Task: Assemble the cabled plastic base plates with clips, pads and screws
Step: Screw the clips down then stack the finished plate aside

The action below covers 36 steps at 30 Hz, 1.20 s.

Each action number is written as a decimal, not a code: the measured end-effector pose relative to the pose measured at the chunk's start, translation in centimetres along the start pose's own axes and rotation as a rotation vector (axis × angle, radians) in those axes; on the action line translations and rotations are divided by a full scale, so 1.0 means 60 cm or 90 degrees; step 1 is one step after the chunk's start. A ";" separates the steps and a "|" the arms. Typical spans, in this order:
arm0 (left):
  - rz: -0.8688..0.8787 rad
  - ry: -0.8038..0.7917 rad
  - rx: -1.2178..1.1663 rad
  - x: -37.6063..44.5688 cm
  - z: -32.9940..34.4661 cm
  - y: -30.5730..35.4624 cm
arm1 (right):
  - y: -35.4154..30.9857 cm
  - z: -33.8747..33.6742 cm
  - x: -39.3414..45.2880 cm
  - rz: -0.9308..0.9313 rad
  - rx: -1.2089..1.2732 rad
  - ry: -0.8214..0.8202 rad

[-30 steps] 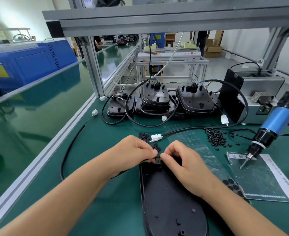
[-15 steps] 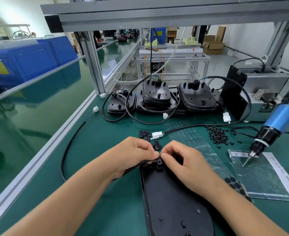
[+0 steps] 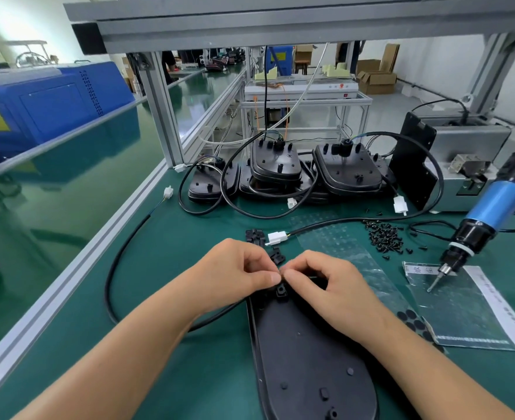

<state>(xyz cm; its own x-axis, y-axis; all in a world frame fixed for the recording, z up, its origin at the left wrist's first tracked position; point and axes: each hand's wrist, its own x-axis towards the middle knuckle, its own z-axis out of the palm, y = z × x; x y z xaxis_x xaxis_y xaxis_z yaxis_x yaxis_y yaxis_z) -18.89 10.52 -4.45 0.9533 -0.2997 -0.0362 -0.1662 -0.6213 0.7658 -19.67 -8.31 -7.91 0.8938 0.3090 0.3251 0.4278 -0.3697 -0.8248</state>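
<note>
Right now my left hand [image 3: 235,272] and right hand [image 3: 326,286] meet fingertip to fingertip, fingers curled, over the clip [image 3: 281,290] at the 12 o'clock end of the base plate [image 3: 304,359]; can't tell what they're pinching. Screws [image 3: 383,236] at 2 o'clock, screwdriver [image 3: 474,225] at 3.

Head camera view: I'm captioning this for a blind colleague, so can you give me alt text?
Two hands, left hand and right hand, meet fingertip to fingertip over a small black clip at the far end of a black plastic base plate on a green bench; a blue electric screwdriver hangs at right.
</note>
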 end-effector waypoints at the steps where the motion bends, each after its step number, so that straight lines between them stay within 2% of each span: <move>1: -0.006 0.010 -0.023 0.000 -0.002 0.001 | -0.001 -0.005 0.001 0.003 0.013 0.031; 5: 0.021 0.024 -0.058 0.014 -0.007 0.027 | 0.001 -0.057 0.015 0.042 0.125 0.263; 11: 0.088 0.004 0.066 0.112 0.062 0.121 | 0.034 -0.160 0.012 0.103 0.256 0.691; 13: 0.117 -0.022 0.125 0.152 0.103 0.145 | 0.048 -0.177 0.007 0.128 0.287 0.762; 21: 0.162 -0.118 0.351 0.233 0.187 0.157 | 0.071 -0.189 0.011 0.148 0.288 0.810; 24: 0.161 -0.113 0.354 0.235 0.192 0.157 | 0.073 -0.193 0.009 0.148 0.300 0.833; 28: 0.147 -0.114 0.326 0.230 0.193 0.155 | 0.082 -0.205 0.005 0.164 0.261 0.918; 31: 0.143 -0.082 0.297 0.220 0.190 0.160 | 0.097 -0.215 0.003 0.234 0.215 0.933; 32: 0.143 -0.063 0.271 0.213 0.188 0.164 | 0.103 -0.218 0.004 0.279 0.235 0.904; 34: 0.143 -0.036 0.199 0.194 0.178 0.173 | 0.106 -0.223 0.006 0.357 0.341 0.774; 36: 0.143 -0.028 0.123 0.168 0.164 0.178 | 0.098 -0.226 0.010 0.352 0.456 0.653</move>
<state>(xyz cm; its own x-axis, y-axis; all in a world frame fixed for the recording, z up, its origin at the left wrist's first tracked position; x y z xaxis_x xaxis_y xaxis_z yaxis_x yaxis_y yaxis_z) -13.54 -6.27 -2.98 0.8763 -0.4734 0.0892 -0.4205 -0.6613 0.6212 -14.78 -22.20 -6.28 0.7552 -0.6282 -0.1869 0.1029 0.3953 -0.9128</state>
